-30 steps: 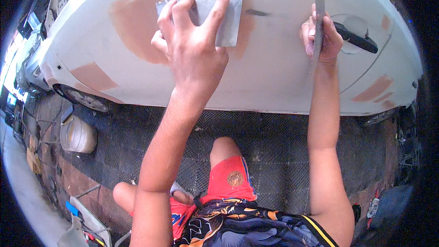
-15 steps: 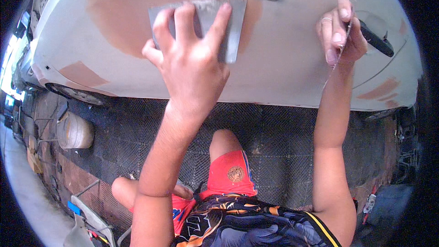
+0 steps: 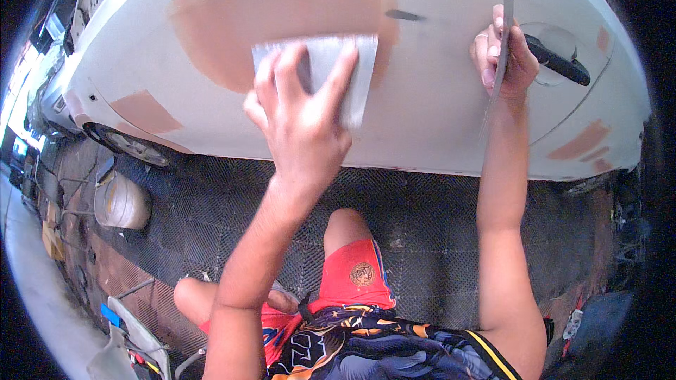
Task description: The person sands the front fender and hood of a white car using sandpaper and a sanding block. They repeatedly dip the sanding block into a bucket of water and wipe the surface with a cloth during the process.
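My left hand (image 3: 303, 112) is closed on a grey flat putty spreader (image 3: 359, 84), fingers spread across its face. A pale residue lines the spreader's far edge, which lies at the lower part of a large brown patch (image 3: 232, 28) on the pale car door (image 3: 429, 112). My right hand (image 3: 517, 60) grips a second thin flat plate (image 3: 504, 49), seen nearly edge-on and held upright by the black door handle (image 3: 560, 61). Between the two hands, a short dark grey smear (image 3: 403, 15) marks the door.
Smaller brown patches (image 3: 146, 112) dot the bodywork, with a wheel (image 3: 130, 144) under its left end. A whitish bucket (image 3: 125, 200) stands on dark ribbed matting (image 3: 422, 225). Metal-framed seating with a blue item (image 3: 110, 314) is at lower left.
My left hand and its spreader have moved down the door, toward me, uncovering more of the brown patch. The plate in my right hand has turned more edge-on. The whole view has shifted slightly.
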Tool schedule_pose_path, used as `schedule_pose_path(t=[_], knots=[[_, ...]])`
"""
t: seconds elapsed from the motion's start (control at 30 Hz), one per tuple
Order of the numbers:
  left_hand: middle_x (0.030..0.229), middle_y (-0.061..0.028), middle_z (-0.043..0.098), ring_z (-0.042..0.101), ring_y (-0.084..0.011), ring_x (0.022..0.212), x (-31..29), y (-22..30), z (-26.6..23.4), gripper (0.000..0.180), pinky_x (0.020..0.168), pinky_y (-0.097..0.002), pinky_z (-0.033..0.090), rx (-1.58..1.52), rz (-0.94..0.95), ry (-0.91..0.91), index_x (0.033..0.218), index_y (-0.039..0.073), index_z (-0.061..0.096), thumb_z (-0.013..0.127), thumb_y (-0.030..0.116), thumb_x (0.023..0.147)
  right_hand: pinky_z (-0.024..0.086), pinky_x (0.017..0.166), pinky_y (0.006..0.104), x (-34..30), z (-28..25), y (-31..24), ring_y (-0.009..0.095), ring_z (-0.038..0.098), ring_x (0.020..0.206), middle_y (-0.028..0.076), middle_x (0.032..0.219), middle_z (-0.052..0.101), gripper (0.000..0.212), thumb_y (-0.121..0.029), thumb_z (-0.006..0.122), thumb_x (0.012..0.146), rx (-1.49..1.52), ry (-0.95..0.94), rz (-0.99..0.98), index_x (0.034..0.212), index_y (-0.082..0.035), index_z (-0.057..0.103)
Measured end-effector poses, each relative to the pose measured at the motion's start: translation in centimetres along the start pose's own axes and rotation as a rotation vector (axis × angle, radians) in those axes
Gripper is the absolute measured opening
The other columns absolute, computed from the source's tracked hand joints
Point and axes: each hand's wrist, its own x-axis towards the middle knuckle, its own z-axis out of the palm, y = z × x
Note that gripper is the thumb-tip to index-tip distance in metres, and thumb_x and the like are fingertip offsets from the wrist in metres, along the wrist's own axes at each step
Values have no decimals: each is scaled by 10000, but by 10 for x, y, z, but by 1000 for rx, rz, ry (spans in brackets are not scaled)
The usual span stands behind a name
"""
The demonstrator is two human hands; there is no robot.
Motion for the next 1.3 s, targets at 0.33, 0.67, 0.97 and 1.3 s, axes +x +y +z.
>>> schedule_pose_path(t=[0.33, 0.67, 0.97, 1.3], knots=[[1302, -116, 507, 445, -369, 1238, 74, -7, 3, 703, 885, -555, 387, 127, 33, 98, 1293, 347, 675, 751, 76, 649, 424, 362, 267, -1, 41, 4, 194, 577, 456, 110, 783, 702, 269, -257, 450, 1083, -185, 266, -69, 1161, -2, 487], [1384, -154, 492, 427, -370, 1322, -31, -4, 22, 837, 913, -572, 354, 117, -24, -144, 1335, 331, 665, 819, 77, 553, 423, 370, 249, 9, 37, 2, 199, 626, 514, 111, 833, 720, 183, -183, 477, 1074, -55, -203, -105, 1147, -18, 506], [1367, -184, 501, 480, -386, 1268, -55, -10, -18, 719, 1053, -472, 401, -516, -152, -120, 1348, 171, 671, 645, -72, 672, 579, 642, 344, 0, 45, 4, 219, 698, 747, 155, 924, 714, 397, -326, 588, 1021, -195, 373, 5, 1214, 20, 611], [1341, -152, 529, 446, -390, 1269, -53, -15, -83, 636, 1099, -527, 352, -607, 223, -376, 1207, 270, 772, 743, 33, 617, 576, 905, 373, -82, 188, 85, 215, 709, 972, 114, 1089, 723, 311, -206, 641, 991, 113, 752, 455, 1222, 1, 624]])
